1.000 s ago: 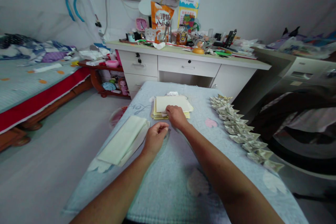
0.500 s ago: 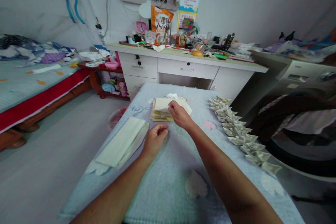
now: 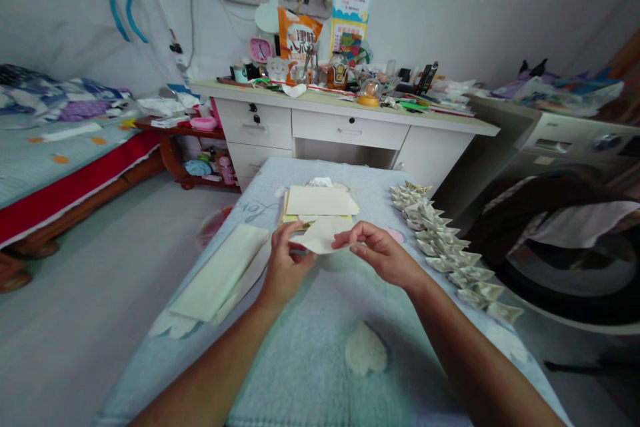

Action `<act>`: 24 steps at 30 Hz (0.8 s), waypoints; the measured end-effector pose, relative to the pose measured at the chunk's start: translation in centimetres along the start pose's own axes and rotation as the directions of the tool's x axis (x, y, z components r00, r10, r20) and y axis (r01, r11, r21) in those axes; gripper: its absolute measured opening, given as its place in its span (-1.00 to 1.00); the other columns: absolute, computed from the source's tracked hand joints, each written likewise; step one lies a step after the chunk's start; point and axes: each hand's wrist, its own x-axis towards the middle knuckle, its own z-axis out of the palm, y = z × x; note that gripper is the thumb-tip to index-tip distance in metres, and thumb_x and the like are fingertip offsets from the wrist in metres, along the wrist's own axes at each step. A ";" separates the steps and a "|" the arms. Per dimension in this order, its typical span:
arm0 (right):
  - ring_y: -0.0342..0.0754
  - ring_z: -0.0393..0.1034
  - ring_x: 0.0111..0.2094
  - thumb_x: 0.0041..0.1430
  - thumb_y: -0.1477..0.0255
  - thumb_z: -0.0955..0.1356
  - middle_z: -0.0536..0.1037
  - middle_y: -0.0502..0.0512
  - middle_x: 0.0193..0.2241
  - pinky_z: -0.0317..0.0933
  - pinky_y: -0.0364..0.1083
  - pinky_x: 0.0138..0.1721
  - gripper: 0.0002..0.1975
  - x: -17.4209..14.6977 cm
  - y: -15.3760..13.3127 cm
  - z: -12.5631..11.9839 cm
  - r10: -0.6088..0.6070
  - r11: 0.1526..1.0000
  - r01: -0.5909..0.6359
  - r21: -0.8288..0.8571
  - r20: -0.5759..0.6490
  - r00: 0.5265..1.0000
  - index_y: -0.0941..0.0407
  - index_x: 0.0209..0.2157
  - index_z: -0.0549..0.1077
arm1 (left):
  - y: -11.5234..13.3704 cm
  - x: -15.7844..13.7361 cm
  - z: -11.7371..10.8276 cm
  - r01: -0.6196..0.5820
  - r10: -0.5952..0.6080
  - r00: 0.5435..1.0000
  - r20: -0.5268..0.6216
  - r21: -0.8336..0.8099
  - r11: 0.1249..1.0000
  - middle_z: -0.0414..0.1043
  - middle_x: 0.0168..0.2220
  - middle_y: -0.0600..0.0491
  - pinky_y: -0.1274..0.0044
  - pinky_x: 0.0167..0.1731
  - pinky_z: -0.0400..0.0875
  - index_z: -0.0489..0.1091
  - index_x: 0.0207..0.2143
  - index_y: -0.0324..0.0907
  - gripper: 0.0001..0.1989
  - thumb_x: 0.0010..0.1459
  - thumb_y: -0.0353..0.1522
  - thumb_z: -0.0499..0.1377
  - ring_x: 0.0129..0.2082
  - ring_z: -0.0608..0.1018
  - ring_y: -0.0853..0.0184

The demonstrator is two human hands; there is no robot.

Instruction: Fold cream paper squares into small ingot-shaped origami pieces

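Note:
Between my two hands, above the cloth-covered table, is a cream sheet of paper [image 3: 320,235]. My left hand [image 3: 289,260] pinches its left edge with thumb and fingers. The right edge is gripped by my right hand [image 3: 377,250], fingers bent over it. Just beyond lies a stack of cream and yellowish paper [image 3: 323,200], its lower front partly covered by the held sheet. To the left rests a pile of longer pale folded paper [image 3: 220,273]. Folded paper pieces with pointed tips [image 3: 443,240] stand in a row along the table's right side.
A light-blue patterned cloth [image 3: 300,360] covers the table. Behind it stands a white desk [image 3: 350,130] crowded with small items. A washing machine [image 3: 560,147] is at the right, a bed [image 3: 65,167] at the left. A crumpled white tissue [image 3: 320,181] lies behind the stack.
My right hand has drawn a sheet off the stack toward me. My left hand has come up and taken its left edge. The view has shifted slightly.

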 end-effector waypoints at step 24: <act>-0.07 0.35 -0.35 0.09 0.26 0.40 0.49 0.01 -0.45 0.22 -0.10 -0.23 -0.79 -4.0 6.7 -0.5 0.062 0.998 -0.069 0.000 -0.445 0.894 0.14 -0.43 0.47 | 0.1 -0.7 -0.1 -0.070 0.042 0.967 0.250 0.102 0.992 0.46 -0.23 0.00 0.43 -0.02 0.27 0.45 -0.33 -0.19 -0.82 0.14 -0.26 0.18 -0.12 0.47 0.23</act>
